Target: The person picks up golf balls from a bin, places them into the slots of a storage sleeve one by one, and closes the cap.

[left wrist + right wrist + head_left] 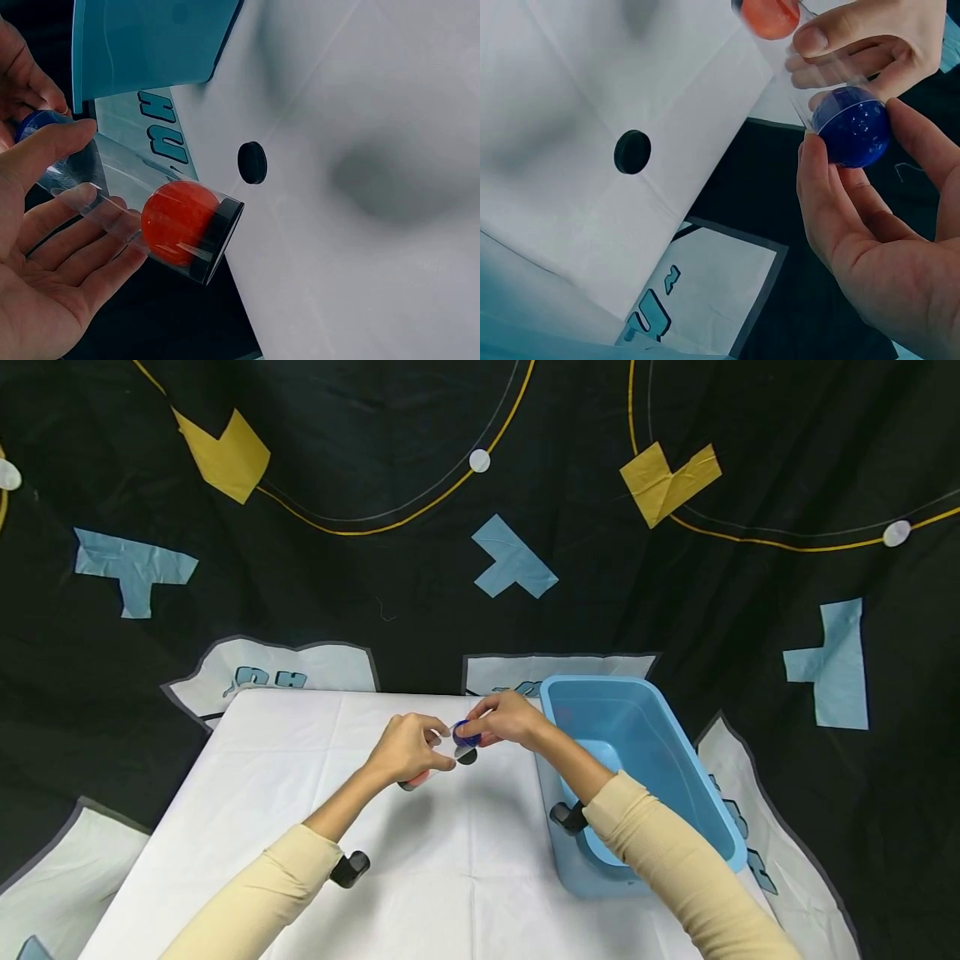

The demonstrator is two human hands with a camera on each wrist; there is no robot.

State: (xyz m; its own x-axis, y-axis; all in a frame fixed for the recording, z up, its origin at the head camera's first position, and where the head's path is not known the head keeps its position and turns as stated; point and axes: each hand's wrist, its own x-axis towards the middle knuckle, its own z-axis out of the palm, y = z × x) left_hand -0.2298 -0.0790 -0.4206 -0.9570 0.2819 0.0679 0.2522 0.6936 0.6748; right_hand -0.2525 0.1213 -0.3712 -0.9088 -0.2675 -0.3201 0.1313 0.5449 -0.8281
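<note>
My left hand (408, 748) grips a clear tube (124, 169) between thumb and fingers, holding it tilted above the table. An orange-red ball (178, 223) sits inside at its lower end, against a black end cap (217, 241). At the upper end my right hand (510, 718) pinches a shiny blue ball (855, 133) between thumb and fingertips. Part of the blue ball shows through the tube wall, right at the tube's mouth. Below both hands a loose black cap (632, 152) lies on the white table (360, 285).
A light blue plastic tub (637, 693) stands on the right side of the table, under my right forearm. A black cloth (337, 593) with taped yellow and blue shapes hangs behind the table. Dark wrist cameras (349, 868) sit at both sleeves.
</note>
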